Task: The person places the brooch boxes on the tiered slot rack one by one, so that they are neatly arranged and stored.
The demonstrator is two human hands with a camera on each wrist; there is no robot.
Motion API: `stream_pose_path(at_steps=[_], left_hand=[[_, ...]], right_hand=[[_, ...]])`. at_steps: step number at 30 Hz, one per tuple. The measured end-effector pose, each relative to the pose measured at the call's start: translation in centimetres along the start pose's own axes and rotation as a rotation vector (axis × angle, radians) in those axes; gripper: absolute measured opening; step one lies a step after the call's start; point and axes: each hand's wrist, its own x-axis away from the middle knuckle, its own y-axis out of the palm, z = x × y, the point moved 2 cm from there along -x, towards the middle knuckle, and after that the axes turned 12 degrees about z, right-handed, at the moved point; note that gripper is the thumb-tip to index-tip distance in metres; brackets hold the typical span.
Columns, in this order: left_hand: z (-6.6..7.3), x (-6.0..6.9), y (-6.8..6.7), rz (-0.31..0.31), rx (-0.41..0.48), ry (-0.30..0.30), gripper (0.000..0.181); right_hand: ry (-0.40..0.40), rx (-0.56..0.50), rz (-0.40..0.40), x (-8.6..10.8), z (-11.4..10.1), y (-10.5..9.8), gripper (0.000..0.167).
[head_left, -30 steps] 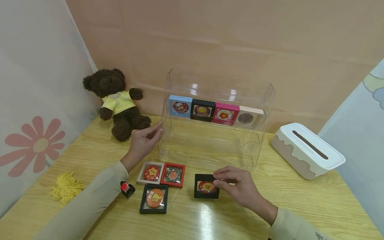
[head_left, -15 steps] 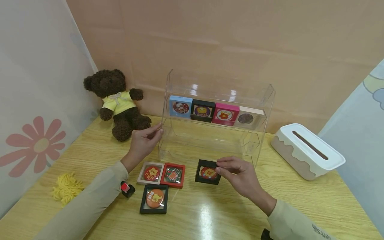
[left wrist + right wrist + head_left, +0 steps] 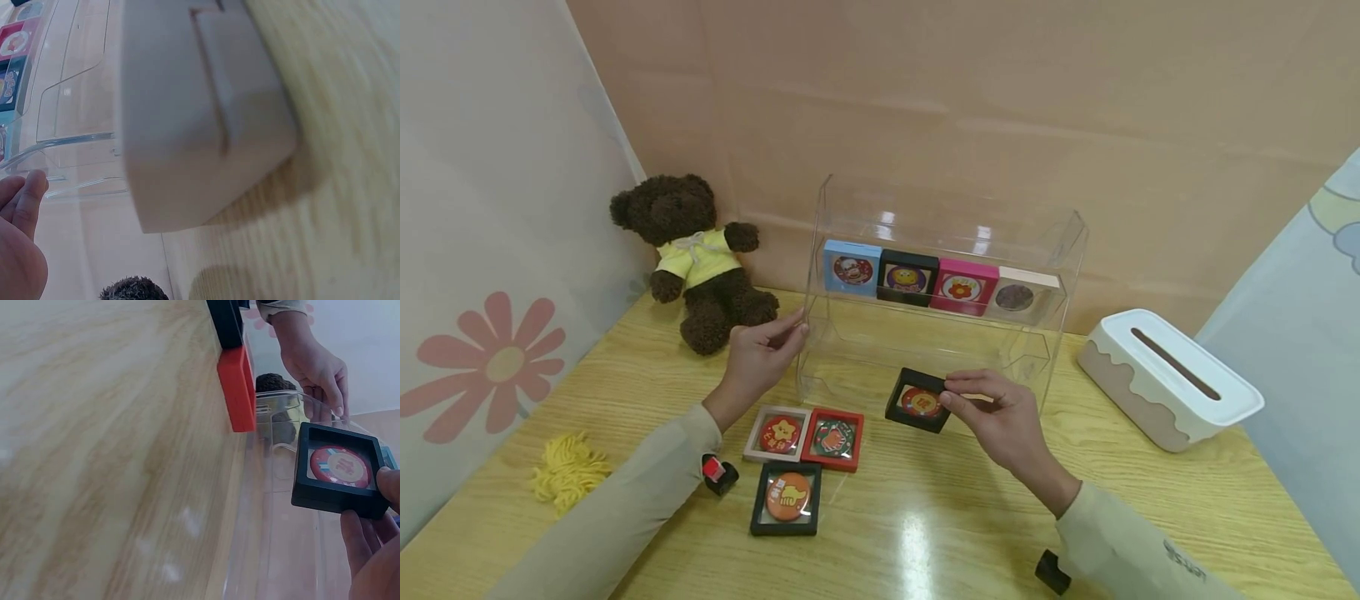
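My right hand [image 3: 1007, 421] pinches a black square display frame [image 3: 917, 400] by its right edge, thumb in front and fingers behind. Inside the frame is a round red badge [image 3: 340, 466]. It is tilted and held off the table, before the lower tiers of a clear acrylic rack [image 3: 925, 350]. My left hand [image 3: 760, 354] pinches the rack's left side edge. On an upper tier stand a light blue frame [image 3: 852, 268], a black frame [image 3: 907, 277], a pink frame [image 3: 964, 287] and a cream frame [image 3: 1026, 293], side by side.
Flat on the table lie a pale frame [image 3: 777, 433], a red frame [image 3: 832, 439] and a black frame with an orange badge [image 3: 786, 498]. A brown teddy bear [image 3: 703, 275] sits back left, yellow yarn [image 3: 568, 471] front left, a tissue box [image 3: 1168, 379] right.
My right hand has lifted the black frame away from me toward the rack, tilting it back. The left hand stays at the rack's side.
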Motion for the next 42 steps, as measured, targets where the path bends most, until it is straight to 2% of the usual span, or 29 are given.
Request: stream_pose_path(at_steps=[5,11,13,16,17,23,24,25,29,38,42], left_hand=[[0.2,0.0,0.0,-0.004,0.003,-0.002,0.026],[2.0,-0.5,0.0,-0.006,0.019,-0.020,0.025],[1.8,-0.4,0.0,-0.006,0.021,-0.024,0.026],[0.6,-0.1,0.0,-0.004,0.039,-0.019,0.027],[0.7,-0.1,0.0,-0.006,0.038,-0.016,0.027],[1.0,-0.3,-0.1,-0.009,0.017,-0.003,0.025],[0.6,-0.2,-0.1,-0.005,0.019,-0.001,0.025],[0.2,0.0,0.0,-0.002,0.019,-0.001,0.026],[0.0,0.1,0.0,0.002,0.026,0.000,0.025],[0.0,0.1,-0.1,-0.011,0.012,-0.042,0.026],[-0.1,0.2,-0.1,-0.012,0.006,-0.044,0.025]], right_hand=[[0.020,0.005,0.049,-0.5,0.0,0.2,0.012],[0.034,0.043,0.095,-1.4,-2.0,0.8,0.013],[0.038,0.054,0.109,-1.7,-2.8,1.0,0.013],[0.041,0.046,0.131,-2.2,-3.2,1.2,0.014],[0.038,0.040,0.140,-2.4,-3.2,1.3,0.014],[-0.026,-0.077,0.221,-3.0,-0.7,2.0,0.013],[-0.026,-0.102,0.232,-3.1,-0.3,2.1,0.012],[-0.012,-0.121,0.238,-3.1,-0.3,2.3,0.011],[0.039,-0.173,0.267,-3.6,-0.5,3.0,0.008],[0.041,-0.183,0.268,-4.8,-1.2,4.5,0.009],[0.013,-0.180,0.274,-5.3,-1.1,5.1,0.009]])
